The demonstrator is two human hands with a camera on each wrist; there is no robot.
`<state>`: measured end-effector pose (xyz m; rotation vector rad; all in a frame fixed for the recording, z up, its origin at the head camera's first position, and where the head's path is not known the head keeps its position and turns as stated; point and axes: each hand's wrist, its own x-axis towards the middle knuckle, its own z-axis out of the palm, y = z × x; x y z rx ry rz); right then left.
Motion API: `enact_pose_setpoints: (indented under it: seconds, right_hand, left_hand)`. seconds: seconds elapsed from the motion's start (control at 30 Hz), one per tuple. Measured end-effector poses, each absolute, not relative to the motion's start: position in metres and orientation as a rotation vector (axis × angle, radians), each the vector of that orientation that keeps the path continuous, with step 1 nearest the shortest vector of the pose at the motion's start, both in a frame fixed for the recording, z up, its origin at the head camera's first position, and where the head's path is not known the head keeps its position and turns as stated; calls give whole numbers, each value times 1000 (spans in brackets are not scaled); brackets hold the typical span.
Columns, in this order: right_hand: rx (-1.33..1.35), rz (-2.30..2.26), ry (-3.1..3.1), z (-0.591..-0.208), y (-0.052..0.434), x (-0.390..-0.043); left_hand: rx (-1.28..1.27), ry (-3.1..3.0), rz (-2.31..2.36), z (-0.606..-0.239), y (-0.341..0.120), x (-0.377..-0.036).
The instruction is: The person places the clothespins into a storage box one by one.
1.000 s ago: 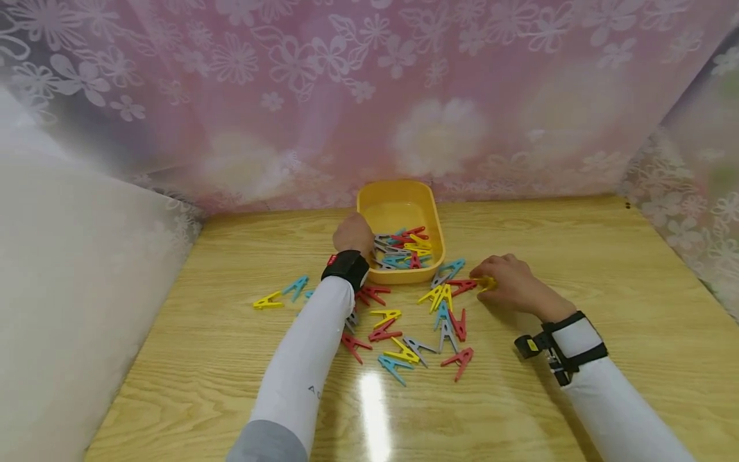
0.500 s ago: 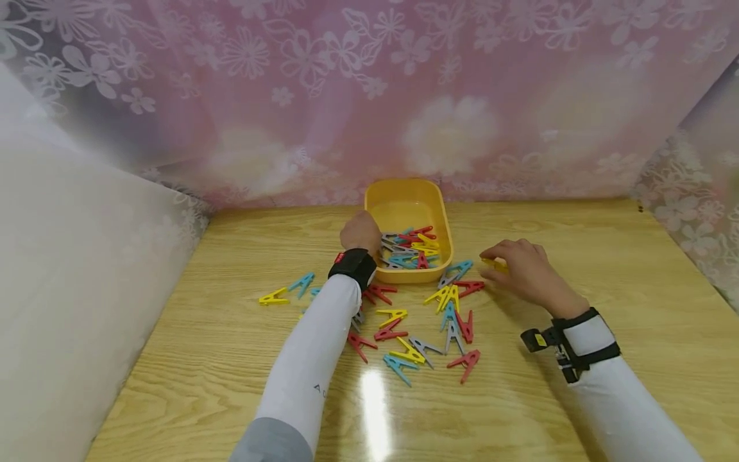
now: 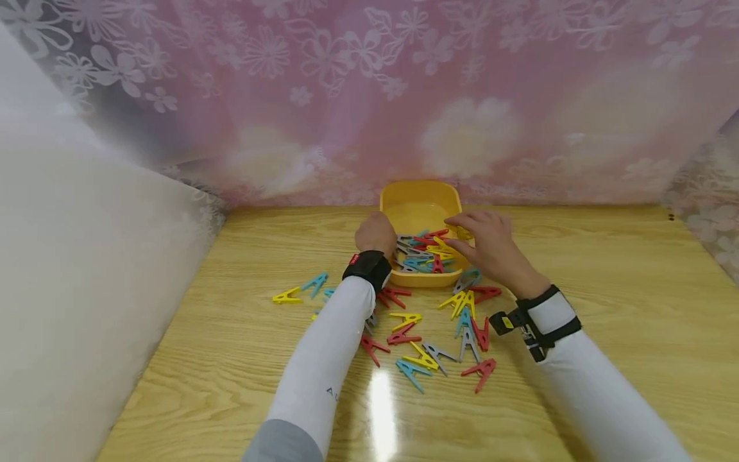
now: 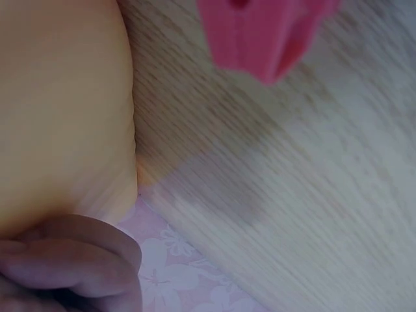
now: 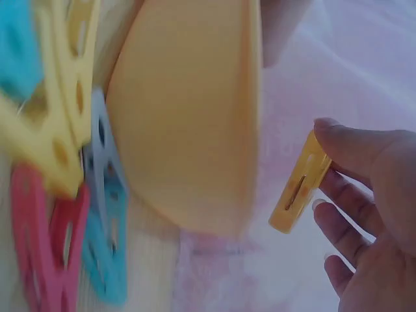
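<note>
A: Two hands in the head view, both mid-frame at the yellow tray [image 3: 421, 196]. Left hand [image 3: 375, 234] sits at the tray's left rim, fingers curled on the wall as far as I can tell. Right hand [image 3: 485, 247] hangs over the tray's right side, a yellow clothespin [image 3: 464, 233] at its fingertips, above the pile of pegs inside.

B: Table?

A: Wooden table [image 3: 606, 308], loose clothespins [image 3: 439, 327] scattered below the tray in red, yellow, blue and grey. Floral curtain [image 3: 369, 96] fills the upper frame.

B: Left wrist view?

A: Blurry. Tray wall [image 4: 65, 110] fills the upper left, left-hand fingers [image 4: 71, 266] curled at the lower left against it. A red peg [image 4: 260, 32] at the top centre, on the wood.

B: Right wrist?

A: Right hand [image 5: 370, 214] at the right edge, thumb and fingers pinching the yellow clothespin [image 5: 300, 185], held nearly upright. Tray [image 5: 188, 123] at centre, just left of the pin, not touching it. Yellow, blue and red pegs [image 5: 58, 195] blurred along the left edge.
</note>
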<state>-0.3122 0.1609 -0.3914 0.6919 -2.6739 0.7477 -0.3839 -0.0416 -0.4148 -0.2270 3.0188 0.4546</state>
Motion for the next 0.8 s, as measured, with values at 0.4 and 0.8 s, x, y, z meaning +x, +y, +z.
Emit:
enact_pose_setpoints:
  seconds: [0.4,0.8]
  right_hand:
    - [722,747,-2772,-402,159,-313]
    - [658,868,-2685,-415,187,-303]
  left_hand:
    - [-205,3024,436,-411,-19,-378]
    - [-249,3026,441,-410,-40,-381]
